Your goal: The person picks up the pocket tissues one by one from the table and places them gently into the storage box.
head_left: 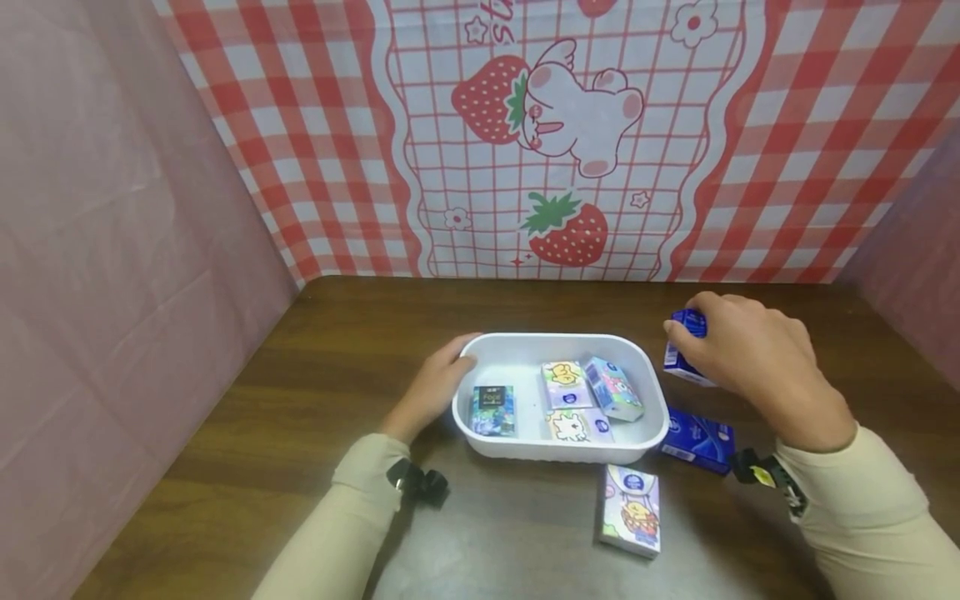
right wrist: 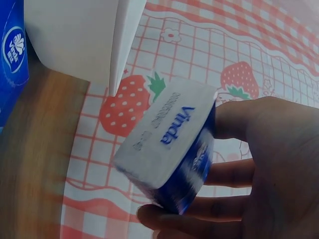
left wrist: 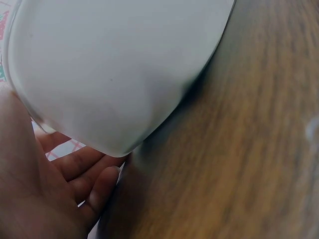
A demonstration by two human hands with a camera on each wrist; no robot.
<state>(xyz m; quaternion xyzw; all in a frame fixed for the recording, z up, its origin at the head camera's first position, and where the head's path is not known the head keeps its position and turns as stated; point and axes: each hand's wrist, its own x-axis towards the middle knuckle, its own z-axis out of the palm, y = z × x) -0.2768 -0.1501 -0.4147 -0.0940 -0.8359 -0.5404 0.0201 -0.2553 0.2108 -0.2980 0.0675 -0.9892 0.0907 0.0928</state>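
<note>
My left hand [head_left: 431, 385] holds the left end of a white plastic basin [head_left: 555, 451], thumb over the rim; the left wrist view shows its fingers curled against the basin's outer side [left wrist: 109, 69]. Beyond the basin's right end, my right hand [head_left: 757, 358] grips a blue and white Vinda tissue pack [right wrist: 164, 134] above the table, between thumb and fingers. Inside the basin lie a dark teal pack [head_left: 493, 411] at left and several cartoon-printed tissue packs [head_left: 566, 383] towards the right, one of them tilted [head_left: 615, 387].
Another blue tissue pack [head_left: 697, 439] lies on the brown wooden table [head_left: 300, 467] against the basin's right side, below the right hand. A cartoon-printed pack [head_left: 630, 510] lies in front of the basin. A red-checked strawberry cloth [head_left: 555, 200] hangs behind the table; pink cloth [head_left: 112, 208] hangs at left.
</note>
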